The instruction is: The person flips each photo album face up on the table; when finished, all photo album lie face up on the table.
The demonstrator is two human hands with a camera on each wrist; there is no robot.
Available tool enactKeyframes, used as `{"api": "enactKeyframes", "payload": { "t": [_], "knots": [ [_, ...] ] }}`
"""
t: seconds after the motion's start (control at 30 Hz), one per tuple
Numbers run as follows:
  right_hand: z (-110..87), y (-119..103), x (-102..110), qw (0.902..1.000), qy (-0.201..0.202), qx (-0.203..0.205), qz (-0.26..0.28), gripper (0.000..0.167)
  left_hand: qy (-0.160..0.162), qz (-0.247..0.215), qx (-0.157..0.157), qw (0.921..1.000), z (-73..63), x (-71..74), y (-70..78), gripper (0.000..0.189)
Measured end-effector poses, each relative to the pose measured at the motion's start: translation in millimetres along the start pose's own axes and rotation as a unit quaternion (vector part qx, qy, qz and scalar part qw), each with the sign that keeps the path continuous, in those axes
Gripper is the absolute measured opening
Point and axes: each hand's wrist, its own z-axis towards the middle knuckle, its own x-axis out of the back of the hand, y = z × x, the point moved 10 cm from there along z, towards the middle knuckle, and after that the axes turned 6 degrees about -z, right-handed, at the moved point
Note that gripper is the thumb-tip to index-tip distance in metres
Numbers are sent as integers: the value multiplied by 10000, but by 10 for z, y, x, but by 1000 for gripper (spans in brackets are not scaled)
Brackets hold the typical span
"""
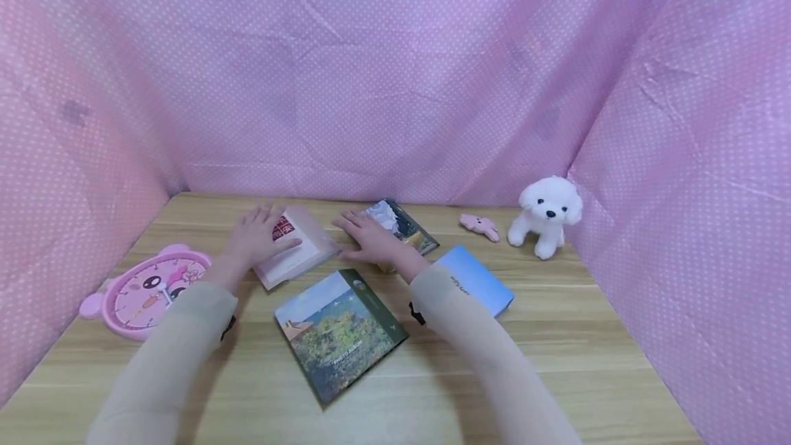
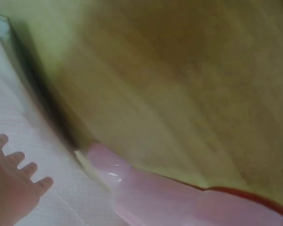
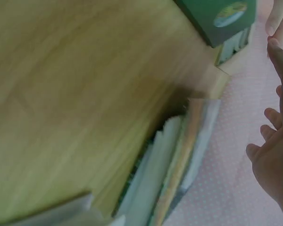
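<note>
Both hands are over the far part of the wooden table. My left hand [image 1: 256,237], fingers spread, overlaps the left side of a pale book [image 1: 299,256] with a red label. In the left wrist view the same hand [image 2: 19,186] shows its fingers apart with nothing between them. My right hand [image 1: 373,237] reaches left across the front corner of a dark picture-covered album [image 1: 410,229], its fingers extended and apart. A photo album [image 1: 342,342] with a landscape cover and a green spine strip lies nearer, between the forearms. The right wrist view shows page edges [image 3: 174,155] of a thick album.
A pink cartoon clock [image 1: 132,301] lies at the left, partly behind the left sleeve. A blue book [image 1: 476,280] is partly covered by the right sleeve. Farther right are a small pink toy [image 1: 479,226] and a white plush dog [image 1: 550,215]. Pink dotted cloth [image 1: 383,88] surrounds the table.
</note>
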Motion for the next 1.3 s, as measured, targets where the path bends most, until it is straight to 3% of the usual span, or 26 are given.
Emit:
{"api": "enactKeyframes", "payload": {
  "t": [0.33,0.47,0.57,0.83,1.3],
  "knots": [
    [110,50,-333,9919,-827,-340,901,72,-326,-292,210,9988,9,-136,-93,95],
    [156,-1,-428,9923,-984,-125,746,67,-405,-425,281,9979,31,-139,-114,98],
    [191,-43,-469,9939,-982,25,497,63,-489,-565,352,9966,55,-147,-149,100],
    [275,-44,-431,9959,-685,-320,498,50,-518,-887,448,9937,122,-152,-221,103],
    [320,-84,-396,9972,-513,-537,70,45,-487,-1277,567,9890,101,-100,-158,104]
  ]
}}
